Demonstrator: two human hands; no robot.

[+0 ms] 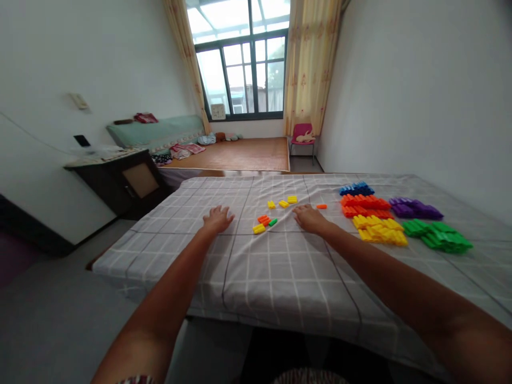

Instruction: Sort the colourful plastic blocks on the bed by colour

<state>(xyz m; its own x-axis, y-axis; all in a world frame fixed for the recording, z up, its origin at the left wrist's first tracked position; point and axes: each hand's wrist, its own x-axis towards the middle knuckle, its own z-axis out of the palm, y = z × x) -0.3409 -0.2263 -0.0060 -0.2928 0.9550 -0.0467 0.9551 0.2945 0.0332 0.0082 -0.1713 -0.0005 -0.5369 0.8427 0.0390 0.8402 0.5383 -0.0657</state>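
Observation:
My left hand (218,218) rests on the checked cloth with its fingers spread and nothing in them. To its right lies a small group of short plastic pieces: orange pieces (264,219), a green piece (273,222) and yellow pieces (259,229). My right hand (309,218) is low over the cloth, fingers slightly bent and apart, pointing left; I see nothing held in it. Just beyond its fingertips are more yellow pieces (292,199), with another yellow piece (271,205) farther left. A single orange piece (321,206) lies behind the right hand.
Sorted piles stand on the right: blue (357,189), orange-red (366,206), yellow (379,230), purple (416,208) and green (438,235). Past the cloth-covered table (160,224) are a bed (248,153), a pink chair (303,133) and a dark cabinet (136,178).

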